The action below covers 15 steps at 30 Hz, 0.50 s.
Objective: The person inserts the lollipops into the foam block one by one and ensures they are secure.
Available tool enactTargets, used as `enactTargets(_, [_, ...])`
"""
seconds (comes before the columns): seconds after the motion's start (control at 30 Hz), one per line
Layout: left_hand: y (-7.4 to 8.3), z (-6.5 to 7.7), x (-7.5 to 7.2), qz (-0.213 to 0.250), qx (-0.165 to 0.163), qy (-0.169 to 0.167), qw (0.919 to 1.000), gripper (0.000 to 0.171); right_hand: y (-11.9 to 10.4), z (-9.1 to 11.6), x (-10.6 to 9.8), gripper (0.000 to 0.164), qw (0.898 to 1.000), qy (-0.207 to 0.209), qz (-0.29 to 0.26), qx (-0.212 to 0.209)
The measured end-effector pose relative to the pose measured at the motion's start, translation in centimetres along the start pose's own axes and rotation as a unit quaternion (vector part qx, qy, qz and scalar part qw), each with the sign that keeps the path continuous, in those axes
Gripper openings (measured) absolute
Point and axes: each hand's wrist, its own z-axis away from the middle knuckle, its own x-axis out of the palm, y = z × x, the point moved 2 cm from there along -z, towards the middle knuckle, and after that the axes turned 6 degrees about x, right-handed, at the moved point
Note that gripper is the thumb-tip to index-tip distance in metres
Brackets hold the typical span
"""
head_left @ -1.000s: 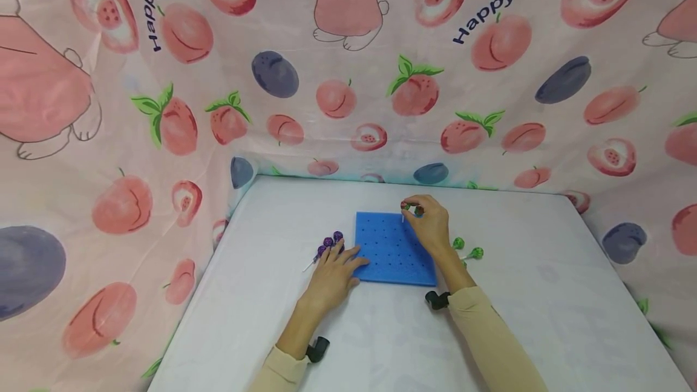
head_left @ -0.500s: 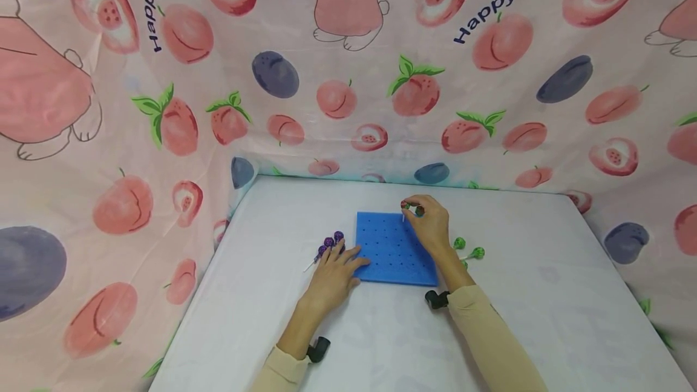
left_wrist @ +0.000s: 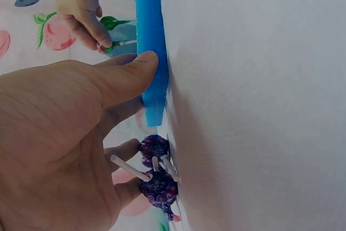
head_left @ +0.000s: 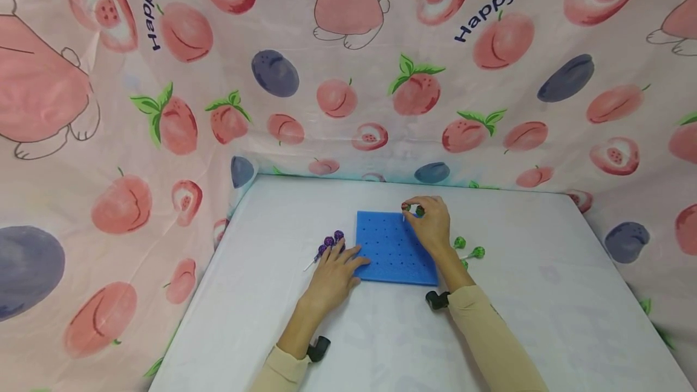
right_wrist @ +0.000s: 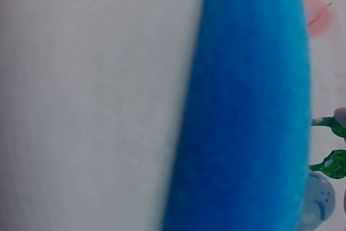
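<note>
blue board (head_left: pixel 383 251): far-right corner behind right grip (head_left: pixel 432 225) | purple lollipops (head_left: pixel 329 241): part-hidden

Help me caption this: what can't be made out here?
Head view: part of the blue board, covered by the right hand.
Head view: the number of purple lollipops, partly behind the left hand.
Head view: whether the held lollipop stands in a hole; too small.
Right wrist view: the right hand's grip, cut off by the edge.

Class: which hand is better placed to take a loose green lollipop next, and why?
Probably the right hand: it lies nearer the green lollipops, though it must first release the lollipop it pinches. The left hand touches the board on the opposite side.
</note>
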Motion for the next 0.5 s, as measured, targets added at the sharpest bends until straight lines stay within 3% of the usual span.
enactTargets(0.5, [0.07, 0.06, -0.05, 0.000, 0.001, -0.001, 1.0000, 0.045, 0.13, 0.20, -0.14, 0.024, 1.000, 0.017, -0.012, -0.010])
